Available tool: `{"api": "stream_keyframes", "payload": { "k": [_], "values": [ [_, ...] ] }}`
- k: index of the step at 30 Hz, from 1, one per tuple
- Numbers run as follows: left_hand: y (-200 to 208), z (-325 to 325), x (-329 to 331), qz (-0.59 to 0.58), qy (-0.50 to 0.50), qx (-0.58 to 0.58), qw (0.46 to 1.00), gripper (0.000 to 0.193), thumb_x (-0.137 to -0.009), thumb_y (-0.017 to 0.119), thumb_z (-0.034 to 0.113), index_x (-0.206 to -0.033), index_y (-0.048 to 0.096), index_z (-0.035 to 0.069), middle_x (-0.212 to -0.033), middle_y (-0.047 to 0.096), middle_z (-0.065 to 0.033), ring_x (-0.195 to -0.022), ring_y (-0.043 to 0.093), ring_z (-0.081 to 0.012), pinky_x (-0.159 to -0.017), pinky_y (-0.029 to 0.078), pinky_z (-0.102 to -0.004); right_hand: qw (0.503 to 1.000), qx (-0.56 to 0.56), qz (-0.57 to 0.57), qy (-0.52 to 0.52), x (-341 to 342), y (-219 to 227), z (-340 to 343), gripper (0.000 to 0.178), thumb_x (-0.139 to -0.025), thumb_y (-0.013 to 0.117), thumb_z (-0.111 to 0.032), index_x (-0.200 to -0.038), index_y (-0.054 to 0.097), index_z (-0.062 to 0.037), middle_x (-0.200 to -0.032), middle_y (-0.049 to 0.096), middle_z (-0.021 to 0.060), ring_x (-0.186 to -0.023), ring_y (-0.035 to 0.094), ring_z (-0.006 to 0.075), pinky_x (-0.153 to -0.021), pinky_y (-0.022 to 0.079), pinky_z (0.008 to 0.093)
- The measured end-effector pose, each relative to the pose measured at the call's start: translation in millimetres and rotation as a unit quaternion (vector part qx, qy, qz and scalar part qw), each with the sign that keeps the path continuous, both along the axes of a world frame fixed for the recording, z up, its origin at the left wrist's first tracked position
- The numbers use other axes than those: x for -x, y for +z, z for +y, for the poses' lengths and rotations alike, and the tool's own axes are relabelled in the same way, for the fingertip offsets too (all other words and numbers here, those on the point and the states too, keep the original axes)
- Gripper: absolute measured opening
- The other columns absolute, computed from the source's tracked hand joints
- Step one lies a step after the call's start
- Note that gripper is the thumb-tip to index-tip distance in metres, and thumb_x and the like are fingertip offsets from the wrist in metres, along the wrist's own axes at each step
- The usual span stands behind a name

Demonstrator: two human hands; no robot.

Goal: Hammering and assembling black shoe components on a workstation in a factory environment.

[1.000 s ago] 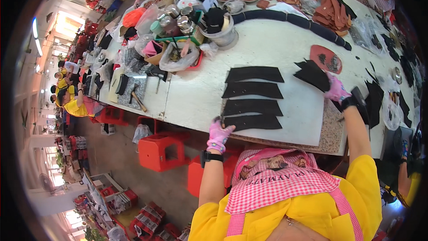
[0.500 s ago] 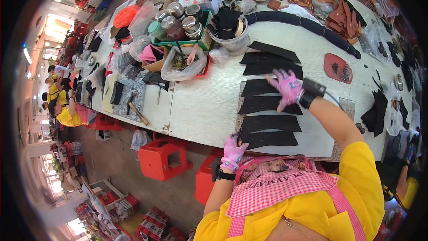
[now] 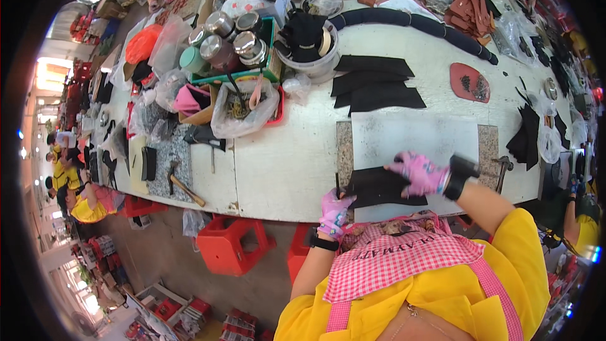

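Head view: our right hand (image 3: 421, 173), in a pink glove, lies flat with fingers spread on the black cut piece (image 3: 382, 188) at lower centre of the frame, pressing it to the table (image 3: 284, 164). Our left hand (image 3: 334, 209), also gloved pink, sits at the piece's left end by the table edge, fingers curled; we cannot tell whether it pinches the piece or just steadies it. The piece's long axis runs left to right, between both hands, on a pale work mat (image 3: 410, 136); right hand is on top, left hand at its end. One piece under the hands. Higher up, centre frame, we count three more black pieces (image 3: 375, 82) stacked fanwise. A hammer (image 3: 180, 186) lies left, well apart. One red stool (image 3: 233, 246) below the table.
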State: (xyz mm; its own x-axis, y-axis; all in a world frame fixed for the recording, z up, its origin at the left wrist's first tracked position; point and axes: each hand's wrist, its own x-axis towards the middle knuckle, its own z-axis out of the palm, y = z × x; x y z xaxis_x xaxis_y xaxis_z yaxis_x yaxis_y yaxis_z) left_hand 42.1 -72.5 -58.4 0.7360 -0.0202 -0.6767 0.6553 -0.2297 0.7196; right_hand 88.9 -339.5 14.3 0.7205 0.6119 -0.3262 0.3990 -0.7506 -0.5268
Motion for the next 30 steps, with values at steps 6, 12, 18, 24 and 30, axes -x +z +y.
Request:
{"api": "stream_keyframes", "payload": {
  "k": [6, 12, 18, 24, 30],
  "values": [
    [61.0, -24.7, -49.5, -0.005, 0.078, 0.160, 0.984, 0.027, -0.069, 0.072, 0.006, -0.089, 0.055, -0.001, -0.065, 0.045, 0.0056, -0.059, 0.043, -0.0072, -0.058, 0.039, -0.0216, 0.992, 0.026, 0.054, -0.113, -13.4, 8.0, -10.4, 0.067, -0.061, 0.074, -0.023, -0.121, 0.048, -0.0053, -0.096, 0.057, 0.0199, -0.091, 0.057, 0.0355, -0.078, 0.047, 0.0426],
    [56.9, -62.7, -181.2, -0.124, -0.020, 0.141, 0.982, 0.020, -0.074, 0.070, 0.013, -0.071, 0.051, 0.009, -0.064, 0.043, 0.0045, -0.057, 0.039, -0.0095, -0.054, 0.034, -0.0261, 0.985, 0.077, -0.017, -0.155, -148.8, 68.6, -55.7, 0.074, -0.056, 0.073, -0.021, -0.122, 0.047, -0.0013, -0.092, 0.057, 0.0179, -0.080, 0.059, 0.0333, -0.067, 0.049, 0.0410],
    [31.8, -59.8, -211.6, -0.182, 0.008, 0.040, 0.982, 0.032, -0.081, 0.063, 0.008, -0.110, 0.053, -0.002, -0.097, 0.056, -0.0056, -0.085, 0.052, -0.0156, -0.077, 0.043, -0.0281, 0.887, 0.044, -0.285, -0.361, -122.2, 22.5, -168.2, 0.048, -0.064, 0.068, -0.034, -0.100, 0.057, -0.0033, -0.092, 0.057, 0.0141, -0.088, 0.057, 0.0334, -0.072, 0.047, 0.0425],
    [49.2, -186.1, -100.2, -0.111, -0.050, 0.159, 0.980, 0.027, -0.084, 0.062, 0.020, -0.104, 0.059, 0.002, -0.096, 0.060, -0.0045, -0.081, 0.057, -0.0124, -0.067, 0.045, -0.0246, 0.324, 0.701, -0.189, -0.607, 176.6, -61.3, -503.5, 0.023, -0.081, 0.048, -0.026, -0.082, 0.058, -0.0058, -0.077, 0.058, 0.0114, -0.074, 0.059, 0.0222, -0.066, 0.048, 0.0402],
    [103.6, -307.6, -74.0, -0.112, -0.212, 0.142, 0.961, 0.040, -0.090, 0.047, 0.025, -0.117, 0.050, -0.004, -0.105, 0.057, -0.0132, -0.085, 0.056, -0.0170, -0.079, 0.044, -0.0278, 0.587, 0.286, 0.015, -0.757, 119.9, -69.5, -484.9, 0.074, -0.056, 0.078, -0.041, -0.112, 0.047, -0.0032, -0.108, 0.052, 0.0178, -0.097, 0.056, 0.0328, -0.079, 0.047, 0.0401]
  ]
}}
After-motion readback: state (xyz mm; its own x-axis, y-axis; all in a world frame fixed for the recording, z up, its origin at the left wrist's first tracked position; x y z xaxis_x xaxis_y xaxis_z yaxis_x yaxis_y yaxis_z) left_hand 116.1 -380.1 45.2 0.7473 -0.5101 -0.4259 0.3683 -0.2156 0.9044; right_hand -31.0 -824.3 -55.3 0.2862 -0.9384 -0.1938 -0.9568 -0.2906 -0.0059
